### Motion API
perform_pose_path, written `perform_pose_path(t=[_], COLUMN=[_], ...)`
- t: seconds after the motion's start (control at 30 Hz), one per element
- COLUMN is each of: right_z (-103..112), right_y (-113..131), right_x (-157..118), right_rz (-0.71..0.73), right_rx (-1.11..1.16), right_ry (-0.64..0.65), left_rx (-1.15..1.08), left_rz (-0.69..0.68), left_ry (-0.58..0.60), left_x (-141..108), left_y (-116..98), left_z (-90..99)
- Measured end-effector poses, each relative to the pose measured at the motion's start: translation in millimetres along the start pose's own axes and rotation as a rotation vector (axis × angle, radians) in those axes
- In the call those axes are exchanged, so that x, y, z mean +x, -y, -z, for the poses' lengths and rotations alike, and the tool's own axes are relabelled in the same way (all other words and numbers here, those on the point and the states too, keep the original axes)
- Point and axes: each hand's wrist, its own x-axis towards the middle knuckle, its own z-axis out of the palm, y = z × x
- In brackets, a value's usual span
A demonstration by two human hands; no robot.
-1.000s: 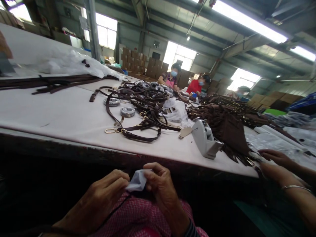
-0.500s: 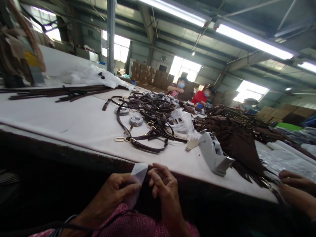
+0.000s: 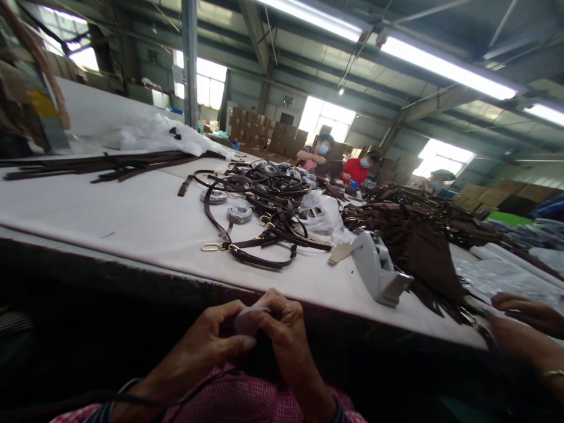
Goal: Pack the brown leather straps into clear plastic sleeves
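1. Held a pale sheet (image 3: 244,322) between both hands, the left hand (image 3: 207,332) and the right hand (image 3: 284,326), at six o'clock in the view. Kept fingers and thumbs narrow, pinched close on the sheet, short of the near edge of the worktop (image 3: 132,229) and above the checked garment (image 3: 247,399).

2. Could not confirm or exclude contents inside the sheet, owing to covering fingers. Therefore could not rule out crushing under thumb pressure.

3. Judged the sheet thin and liable to tear. Attributed this risk to opposed pulling by two closely set grips.

4. Judged a drop possible on release of either thumb. Lacked any worktop surface directly beneath the sheet; risked a fall onto the garment or into the dark space below.

5. Noted a brown strap (image 3: 264,260) at twelve o'clock from the hands, with a metal ring (image 3: 212,247) at eleven o'clock. Risked snagging a sleeve on either during a careless forward reach.

6. Noted a white device (image 3: 372,270) at two o'clock, near the worktop edge. Risked knocking it through a wide rightward swing.

7. Noted a co-worker's hand (image 3: 529,314) at three o'clock, well apart. Rated collision unlikely, barring a long sideways reach.
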Motion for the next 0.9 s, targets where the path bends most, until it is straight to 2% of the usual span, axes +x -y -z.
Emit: perform_pose_path(t=[0.07, 0.17, 0.27, 0.33, 0.4, 0.47, 0.53, 0.6, 0.67, 0.73, 0.83, 0.9], right_z=[-2, -3, 7, 20, 34, 45, 48, 47, 45, 46, 56, 67], right_y=[-1, -3, 2, 12, 24, 32, 35, 34, 37, 47, 79, 106], right_x=[0, 4, 20, 36, 57, 76, 92, 104, 112, 117, 115, 106], right_rz=[0.025, 0.026, -0.029, 0.009, 0.139, 0.258, 0.306, 0.293, 0.298, 0.344, 0.421, 0.432], right_rx=[-0.040, -0.065, -0.064, -0.164, -0.431, -0.797, -1.124, -1.315, -1.342, -1.243, -1.024, -0.881], right_ry=[-0.025, -0.049, 0.037, 0.115, 0.130, 0.134, 0.202, 0.300, 0.343, 0.311, 0.207, 0.163], left_rx=[-0.188, -0.276, -0.260, -0.238, -0.189, -0.126, -0.096, -0.141, -0.223, -0.288, -0.350, -0.397], left_rz=[0.061, 0.062, 0.011, 0.006, 0.000, -0.028, -0.069, -0.071, -0.035, 0.009, -0.005, -0.102], left_ry=[0.000, -0.062, -0.064, -0.048, -0.057, -0.084, -0.112, -0.122, -0.121, -0.131, -0.186, -0.212], left_x=[6, 13, 16, 16, 18, 20, 22, 25, 28, 32, 47, 66], left_y=[1, 3, 7, 10, 12, 11, 8, 0, -10, -23, -45, -64], left_z=[-4.6, -9.7, -9.5, -6.0, -0.2, 6.6, 13.0, 18.1, 22.1, 26.8, 37.9, 46.5])
